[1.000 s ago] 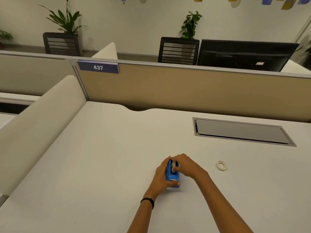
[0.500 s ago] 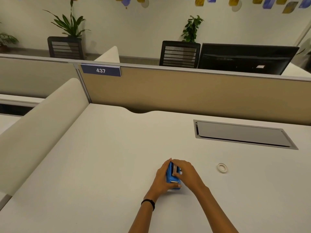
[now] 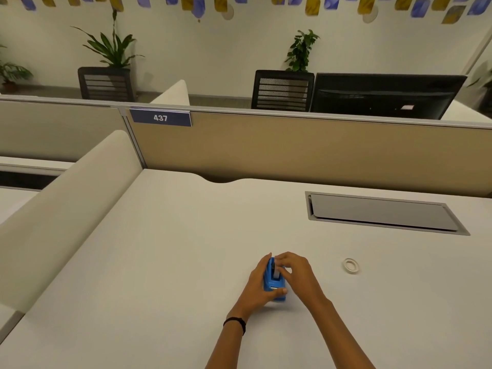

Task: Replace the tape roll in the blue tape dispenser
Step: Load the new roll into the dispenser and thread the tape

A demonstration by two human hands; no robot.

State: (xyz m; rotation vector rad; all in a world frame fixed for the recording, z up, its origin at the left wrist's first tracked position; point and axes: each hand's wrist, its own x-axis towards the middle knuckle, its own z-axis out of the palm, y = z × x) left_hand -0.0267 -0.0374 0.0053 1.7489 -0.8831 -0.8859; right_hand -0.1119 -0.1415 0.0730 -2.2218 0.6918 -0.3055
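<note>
The blue tape dispenser point(image 3: 274, 284) stands on the white desk point(image 3: 159, 262), near its front middle. My left hand point(image 3: 257, 286) wraps around the dispenser's left side, thumb across its front end. My right hand point(image 3: 295, 272) rests on its right side, fingertips pinching at the tape roll point(image 3: 276, 272) seated in the top. Much of the dispenser is hidden by both hands. A small white ring, a bare tape core point(image 3: 351, 265), lies flat on the desk to the right, apart from my hands.
A grey cable hatch point(image 3: 383, 213) is set into the desk at the back right. A beige partition point(image 3: 292, 150) with a "437" label closes the far edge, and a cream divider point(image 3: 66, 209) runs along the left side.
My hands stay on the dispenser; the right fingers have shifted slightly on the roll. The view has tilted up a little. The white ring has not moved.
</note>
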